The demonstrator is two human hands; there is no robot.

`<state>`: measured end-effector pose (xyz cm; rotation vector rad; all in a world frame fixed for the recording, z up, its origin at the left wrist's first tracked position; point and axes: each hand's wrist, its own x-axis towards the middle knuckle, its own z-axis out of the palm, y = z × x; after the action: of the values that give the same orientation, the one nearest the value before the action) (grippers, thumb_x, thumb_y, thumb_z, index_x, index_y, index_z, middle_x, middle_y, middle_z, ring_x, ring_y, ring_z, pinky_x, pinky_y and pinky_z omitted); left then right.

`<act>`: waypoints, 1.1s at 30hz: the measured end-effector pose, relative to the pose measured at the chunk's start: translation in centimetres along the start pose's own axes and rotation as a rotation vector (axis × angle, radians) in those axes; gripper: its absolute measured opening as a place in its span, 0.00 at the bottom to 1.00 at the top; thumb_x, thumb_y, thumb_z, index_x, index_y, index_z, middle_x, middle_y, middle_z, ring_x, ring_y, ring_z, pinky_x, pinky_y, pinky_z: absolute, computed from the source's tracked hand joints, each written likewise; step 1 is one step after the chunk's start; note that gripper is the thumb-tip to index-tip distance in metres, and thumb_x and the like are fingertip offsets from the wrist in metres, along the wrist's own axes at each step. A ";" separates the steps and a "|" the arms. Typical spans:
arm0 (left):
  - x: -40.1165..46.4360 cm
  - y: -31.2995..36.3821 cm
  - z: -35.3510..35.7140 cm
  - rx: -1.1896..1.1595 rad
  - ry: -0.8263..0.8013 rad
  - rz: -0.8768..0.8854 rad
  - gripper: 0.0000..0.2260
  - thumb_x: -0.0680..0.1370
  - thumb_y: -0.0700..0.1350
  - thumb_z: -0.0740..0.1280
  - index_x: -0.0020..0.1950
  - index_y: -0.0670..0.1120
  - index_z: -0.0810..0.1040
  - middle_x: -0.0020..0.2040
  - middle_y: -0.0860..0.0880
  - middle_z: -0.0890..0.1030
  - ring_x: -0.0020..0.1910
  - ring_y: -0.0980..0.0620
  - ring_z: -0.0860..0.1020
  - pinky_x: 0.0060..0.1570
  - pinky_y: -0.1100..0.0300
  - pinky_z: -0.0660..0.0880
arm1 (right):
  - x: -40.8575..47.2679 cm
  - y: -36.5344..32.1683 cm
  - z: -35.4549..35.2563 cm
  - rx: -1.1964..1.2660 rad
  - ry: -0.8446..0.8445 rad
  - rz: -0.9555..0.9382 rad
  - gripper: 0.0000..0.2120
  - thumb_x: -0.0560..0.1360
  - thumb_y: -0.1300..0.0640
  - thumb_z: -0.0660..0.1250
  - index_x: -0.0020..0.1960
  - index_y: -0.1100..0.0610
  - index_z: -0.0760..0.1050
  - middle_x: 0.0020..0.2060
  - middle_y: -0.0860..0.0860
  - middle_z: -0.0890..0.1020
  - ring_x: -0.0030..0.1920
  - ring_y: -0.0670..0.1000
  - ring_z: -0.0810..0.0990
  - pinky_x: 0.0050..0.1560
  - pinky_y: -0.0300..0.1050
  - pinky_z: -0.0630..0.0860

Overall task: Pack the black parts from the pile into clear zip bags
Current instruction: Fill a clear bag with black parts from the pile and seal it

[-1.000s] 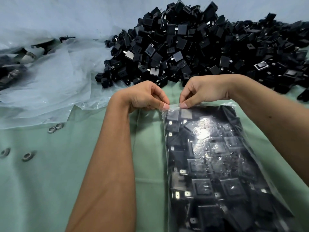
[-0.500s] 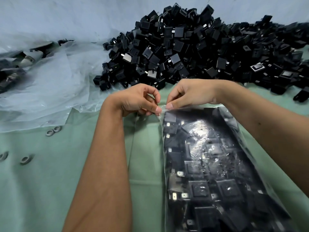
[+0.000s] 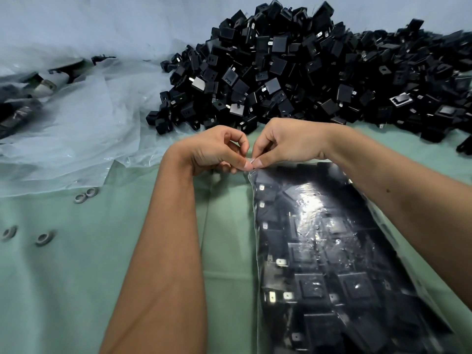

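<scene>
A clear zip bag [image 3: 329,251] filled with black parts lies flat on the green cloth [image 3: 76,290], running from the centre to the lower right. My left hand [image 3: 217,152] and my right hand [image 3: 286,144] meet at the bag's top left corner, and both pinch its zip edge between thumb and fingertips. A large pile of black parts [image 3: 293,67] lies just beyond my hands, spreading to the right edge.
Crumpled clear plastic sheeting [image 3: 76,123] covers the left back area, with dark items under it at the far left. Several small grey rings [image 3: 85,195] lie on the cloth at the left. A pale blue wall stands behind the pile.
Both hands have slid left along the bag's top edge and come close together at its left corner. The bag has stayed in place.
</scene>
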<state>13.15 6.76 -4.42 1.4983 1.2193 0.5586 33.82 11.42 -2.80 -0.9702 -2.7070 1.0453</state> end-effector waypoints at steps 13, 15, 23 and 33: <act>0.1 -0.3 -0.3 -0.065 -0.046 0.019 0.14 0.70 0.30 0.76 0.40 0.45 0.75 0.35 0.46 0.78 0.27 0.55 0.75 0.25 0.67 0.69 | -0.1 0.1 -1.2 -0.030 -0.098 0.083 0.06 0.77 0.48 0.75 0.42 0.47 0.87 0.34 0.43 0.84 0.34 0.37 0.77 0.43 0.37 0.70; 0.0 -0.3 -0.3 -0.068 -0.057 0.015 0.14 0.69 0.32 0.77 0.40 0.45 0.74 0.35 0.46 0.78 0.27 0.55 0.75 0.25 0.67 0.69 | -0.3 0.4 -1.2 0.009 -0.095 0.087 0.06 0.77 0.49 0.75 0.42 0.49 0.87 0.33 0.43 0.83 0.33 0.38 0.77 0.41 0.33 0.71; -0.1 -0.6 -0.8 -0.047 -0.064 0.009 0.14 0.72 0.29 0.75 0.40 0.45 0.73 0.33 0.47 0.78 0.26 0.55 0.74 0.25 0.67 0.68 | -1.1 0.6 -2.0 0.084 -0.186 0.143 0.09 0.77 0.52 0.74 0.40 0.54 0.86 0.32 0.52 0.79 0.35 0.49 0.72 0.44 0.44 0.70; 0.5 0.8 0.2 0.103 -0.036 -0.027 0.05 0.74 0.35 0.75 0.48 0.41 0.82 0.35 0.46 0.80 0.31 0.54 0.75 0.27 0.65 0.66 | -2.1 1.8 -2.0 0.062 -0.110 0.122 0.07 0.77 0.50 0.74 0.43 0.52 0.87 0.34 0.52 0.82 0.36 0.47 0.75 0.43 0.42 0.72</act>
<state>13.80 7.17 -3.83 1.5688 1.2550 0.4550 37.02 12.30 -2.10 -1.1114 -2.7123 1.2309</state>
